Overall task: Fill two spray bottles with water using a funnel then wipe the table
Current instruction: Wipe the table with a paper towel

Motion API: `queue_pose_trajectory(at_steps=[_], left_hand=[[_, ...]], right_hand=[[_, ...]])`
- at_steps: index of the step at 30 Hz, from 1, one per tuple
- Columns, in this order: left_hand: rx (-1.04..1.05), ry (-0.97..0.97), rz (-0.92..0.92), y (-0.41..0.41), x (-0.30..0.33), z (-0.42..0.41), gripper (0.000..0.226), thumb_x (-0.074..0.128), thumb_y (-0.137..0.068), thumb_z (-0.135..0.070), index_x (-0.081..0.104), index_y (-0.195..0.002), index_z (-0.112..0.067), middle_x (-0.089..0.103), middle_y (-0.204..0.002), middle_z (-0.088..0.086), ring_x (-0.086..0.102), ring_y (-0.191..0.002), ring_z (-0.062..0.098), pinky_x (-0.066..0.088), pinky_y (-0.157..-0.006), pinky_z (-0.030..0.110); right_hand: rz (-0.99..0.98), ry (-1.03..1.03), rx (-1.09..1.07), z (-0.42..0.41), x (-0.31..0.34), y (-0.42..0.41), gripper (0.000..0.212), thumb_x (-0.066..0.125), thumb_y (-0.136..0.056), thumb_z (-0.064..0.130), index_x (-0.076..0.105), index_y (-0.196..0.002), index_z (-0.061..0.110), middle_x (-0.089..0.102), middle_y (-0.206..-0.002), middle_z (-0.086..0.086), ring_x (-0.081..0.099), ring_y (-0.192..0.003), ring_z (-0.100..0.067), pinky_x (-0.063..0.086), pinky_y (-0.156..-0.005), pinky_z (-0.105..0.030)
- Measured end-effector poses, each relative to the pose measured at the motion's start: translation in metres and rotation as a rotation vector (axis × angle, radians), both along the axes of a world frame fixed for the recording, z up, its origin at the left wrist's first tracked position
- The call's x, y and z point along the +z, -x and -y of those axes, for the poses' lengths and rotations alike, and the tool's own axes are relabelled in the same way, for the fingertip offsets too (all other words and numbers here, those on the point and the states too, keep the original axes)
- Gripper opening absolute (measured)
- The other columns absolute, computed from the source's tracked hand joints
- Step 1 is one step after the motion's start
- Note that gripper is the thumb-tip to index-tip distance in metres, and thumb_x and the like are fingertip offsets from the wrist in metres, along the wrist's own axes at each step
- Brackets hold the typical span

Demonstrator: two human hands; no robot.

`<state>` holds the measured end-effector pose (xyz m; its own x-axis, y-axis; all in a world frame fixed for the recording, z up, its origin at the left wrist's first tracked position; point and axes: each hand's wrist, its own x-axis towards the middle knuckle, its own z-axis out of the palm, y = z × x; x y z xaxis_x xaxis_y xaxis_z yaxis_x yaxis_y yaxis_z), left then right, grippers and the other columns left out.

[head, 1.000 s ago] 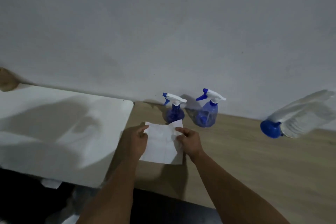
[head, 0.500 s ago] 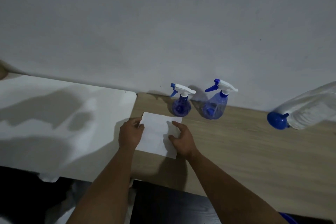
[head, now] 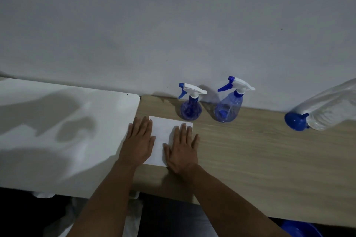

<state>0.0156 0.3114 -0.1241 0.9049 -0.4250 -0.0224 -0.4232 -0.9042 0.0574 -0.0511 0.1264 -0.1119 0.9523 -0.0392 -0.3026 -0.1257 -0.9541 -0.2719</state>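
Your left hand (head: 139, 141) and right hand (head: 183, 149) press flat, fingers straight, on the white square paper towel (head: 163, 136) lying on the wooden table (head: 260, 159). Wiping forward, you may knock the two blue spray bottles (head: 190, 108) just behind.

wall (head: 173, 25): pale grey, plain, behind both tables; a few small dark specks | white table (head: 57, 131): left, rounded corner, butting the wooden one; shadows across it | blue basin (head: 302, 229): rim only, bottom right, below the wooden edge | floor: dark, unclear
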Motion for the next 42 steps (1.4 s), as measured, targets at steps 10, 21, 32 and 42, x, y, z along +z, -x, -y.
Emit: queue_pose_trajectory(at_steps=[10, 21, 32, 42], left_hand=[[-0.028, -0.106, -0.056, 0.009, -0.003, 0.021, 0.078, -0.008, -0.098, -0.06, 0.01, -0.162, -0.017, 0.003, -0.17, 0.007, 0.002, -0.157, 0.03, 0.009, -0.125, 0.058], [-0.082, -0.075, -0.098, 0.024, 0.004, 0.069, 0.076, -0.001, -0.1, -0.057, 0.012, -0.162, -0.014, 0.003, -0.17, 0.008, 0.001, -0.157, 0.03, 0.008, -0.125, 0.058], [-0.133, -0.103, -0.13, 0.055, 0.007, 0.141, 0.073, 0.001, -0.1, -0.056, 0.003, -0.162, -0.018, -0.006, -0.17, 0.007, -0.007, -0.157, 0.029, 0.004, -0.125, 0.059], [-0.176, -0.102, -0.128, 0.069, 0.006, 0.228, 0.07, 0.007, -0.103, -0.055, 0.002, -0.162, -0.017, -0.005, -0.17, 0.008, -0.006, -0.157, 0.028, 0.005, -0.126, 0.054]], right_hand=[[0.01, 0.091, -0.005, 0.014, -0.008, 0.004, 0.088, 0.006, -0.103, 0.068, -0.017, -0.165, 0.01, -0.031, -0.169, -0.016, -0.031, -0.156, -0.034, -0.013, -0.124, -0.067], [0.004, 0.117, -0.003, 0.074, -0.006, 0.026, 0.088, 0.008, -0.102, 0.069, -0.015, -0.166, 0.012, -0.028, -0.171, -0.012, -0.029, -0.158, -0.03, -0.013, -0.124, -0.067], [-0.021, 0.148, 0.005, 0.147, -0.007, 0.052, 0.087, 0.005, -0.101, 0.07, -0.017, -0.166, 0.015, -0.031, -0.171, -0.01, -0.031, -0.157, -0.028, -0.011, -0.125, -0.065], [-0.028, 0.155, -0.057, 0.227, -0.003, 0.076, 0.085, 0.008, -0.103, 0.067, -0.015, -0.166, 0.014, -0.029, -0.171, -0.01, -0.03, -0.157, -0.028, -0.013, -0.124, -0.066]])
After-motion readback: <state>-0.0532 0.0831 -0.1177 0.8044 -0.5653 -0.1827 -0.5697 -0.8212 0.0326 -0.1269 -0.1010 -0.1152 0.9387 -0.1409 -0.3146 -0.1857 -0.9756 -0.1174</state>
